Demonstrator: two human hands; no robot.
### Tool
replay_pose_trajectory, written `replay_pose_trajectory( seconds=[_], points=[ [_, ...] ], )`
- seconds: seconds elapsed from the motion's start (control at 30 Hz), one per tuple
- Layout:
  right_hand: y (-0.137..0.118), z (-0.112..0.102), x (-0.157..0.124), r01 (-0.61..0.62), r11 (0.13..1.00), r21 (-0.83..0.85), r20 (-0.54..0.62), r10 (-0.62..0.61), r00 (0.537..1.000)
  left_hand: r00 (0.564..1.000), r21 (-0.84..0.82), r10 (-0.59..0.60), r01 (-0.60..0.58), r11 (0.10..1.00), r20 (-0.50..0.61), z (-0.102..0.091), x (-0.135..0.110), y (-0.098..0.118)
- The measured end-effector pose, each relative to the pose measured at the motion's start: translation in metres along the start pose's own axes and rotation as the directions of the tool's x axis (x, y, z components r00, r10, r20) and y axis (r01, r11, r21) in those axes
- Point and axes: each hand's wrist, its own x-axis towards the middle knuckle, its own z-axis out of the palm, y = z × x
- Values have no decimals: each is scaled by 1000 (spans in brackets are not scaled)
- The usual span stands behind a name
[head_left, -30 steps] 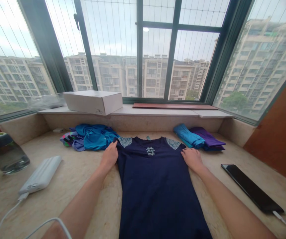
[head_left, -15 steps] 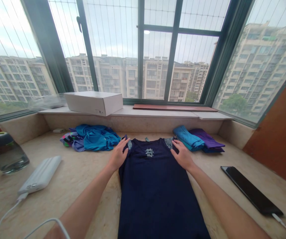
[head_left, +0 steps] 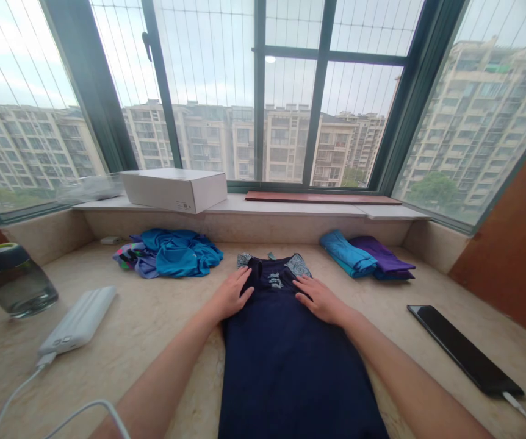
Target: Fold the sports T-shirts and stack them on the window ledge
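Observation:
A navy blue shirt [head_left: 290, 360] lies flat on the beige stone ledge [head_left: 153, 317], collar toward the window, with both shoulders folded in toward the middle. My left hand [head_left: 232, 294] rests flat on the left folded shoulder, fingers apart. On the right folded shoulder my right hand [head_left: 318, 297] presses down, fingers spread, next to a small pale emblem [head_left: 275, 280] on the chest. Neither hand grips anything.
A heap of blue and patterned clothes [head_left: 171, 251] lies back left; folded blue and purple garments [head_left: 366, 255] back right. A white power bank [head_left: 79, 320] with cable and a water jar [head_left: 11, 280] sit left. A black phone [head_left: 464, 349] lies right. A white box [head_left: 174, 188] stands on the sill.
Both hands moved inward from the shirt's outer shoulders toward the collar, folding the shoulders over the chest. The shirt's top is now narrower.

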Motion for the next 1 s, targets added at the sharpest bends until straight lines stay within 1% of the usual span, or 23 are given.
replay_pose_trajectory(
  seconds=[0.07, 0.1, 0.13, 0.17, 0.23, 0.3, 0.37, 0.43, 0.53, 0.63, 0.7, 0.73, 0.8, 0.83, 0.87, 0.9, 0.93, 0.97, 1.0],
  points=[
    [-5, 0, 0, -10, 1000, -18, 74, 11, 997, 983, 49, 14, -23, 999, 184, -1, -2, 5],
    [-6, -1, 0, -6, 1000, -22, 100, 9, 995, 970, 70, 4, -22, 997, 244, -2, -3, 8],
    [-7, -2, 0, 3, 1000, -23, 120, 0, 993, 960, 90, -11, -15, 996, 279, -4, -3, 12],
    [-8, -3, 0, 18, 1000, -22, 135, -15, 991, 957, 114, -28, -6, 993, 290, -5, -2, 14],
    [-8, -4, 0, 59, 998, -22, 156, -55, 986, 965, 164, -48, 5, 986, 258, -6, 1, 19],
    [-8, -2, 0, 92, 995, -34, 173, -85, 981, 971, 197, -42, -4, 980, 233, -4, 7, 22],
    [-8, 1, 4, 98, 993, -65, 186, -84, 979, 971, 200, -21, -28, 979, 238, -3, 16, 25],
    [-9, 1, 12, 76, 989, -124, 193, -51, 980, 973, 189, -7, -37, 981, 229, -5, 26, 31],
    [-13, -5, 32, -8, 965, -263, 174, 55, 983, 991, 167, 4, -26, 986, 135, -21, 37, 45],
    [-20, -18, 53, -89, 936, -341, 116, 135, 984, 999, 130, -2, -3, 991, 41, -45, 33, 65],
    [-28, -27, 58, -105, 930, -351, 87, 144, 986, 1000, 106, -17, 18, 994, -8, -62, 17, 79],
    [-34, -31, 56, -103, 929, -355, 80, 140, 987, 999, 96, -27, 30, 995, -28, -69, 4, 87],
    [-51, -38, 38, -53, 942, -331, 79, 83, 993, 997, 77, -46, 51, 996, -64, -81, -31, 103],
    [-62, -40, 22, -11, 954, -299, 79, 36, 996, 995, 60, -58, 63, 996, -80, -85, -53, 112],
    [-75, -42, 2, 60, 969, -242, 72, -44, 996, 993, 33, -67, 71, 997, -102, -87, -78, 122],
    [-89, -43, -21, 132, 979, -155, 50, -126, 991, 985, -61, -101, 93, 994, -142, -88, -104, 133],
    [-105, -42, -45, 191, 979, -71, 37, -189, 981, 976, -144, -148, 125, 982, -159, -87, -131, 143],
    [-121, -38, -69, 241, 970, -15, 31, -241, 970, 970, -209, -191, 157, 965, -152, -84, -158, 153],
    [-138, -32, -92, 283, 959, 8, 24, -283, 959, 960, -271, -237, 191, 943, -148, -79, -183, 161]
  ],
)
